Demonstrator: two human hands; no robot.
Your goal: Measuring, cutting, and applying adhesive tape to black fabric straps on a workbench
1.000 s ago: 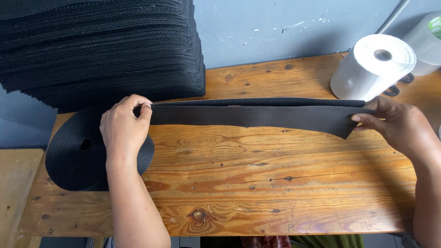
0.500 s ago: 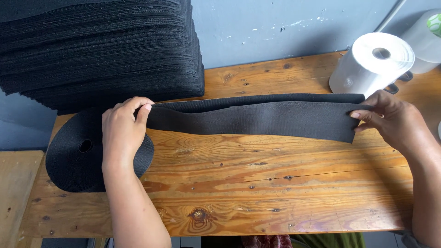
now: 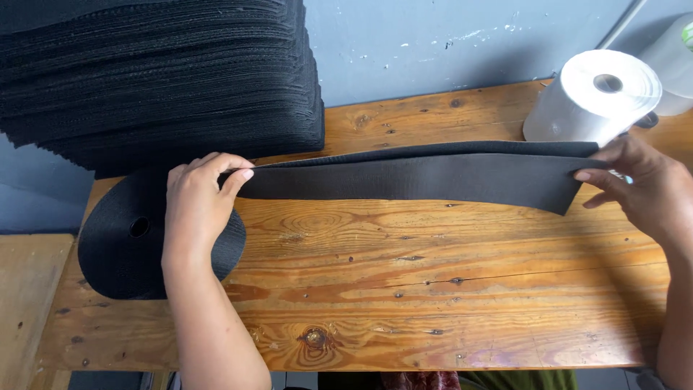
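— What has moved?
— The strap (image 3: 426, 177) now shows more of its flat face than a moment ago, and sits slightly higher.
— And the grips?
— The left hand (image 3: 198, 209) pinches its end by the roll (image 3: 137, 242); the right hand (image 3: 642, 191) pinches the cut end, above the table (image 3: 433, 289), near the white roll (image 3: 592, 97).

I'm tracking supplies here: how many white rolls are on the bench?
2: one white roll stands at the wooden bench's far right; a second roll sits behind it, cut off by the frame's edge. Others may be out of view.
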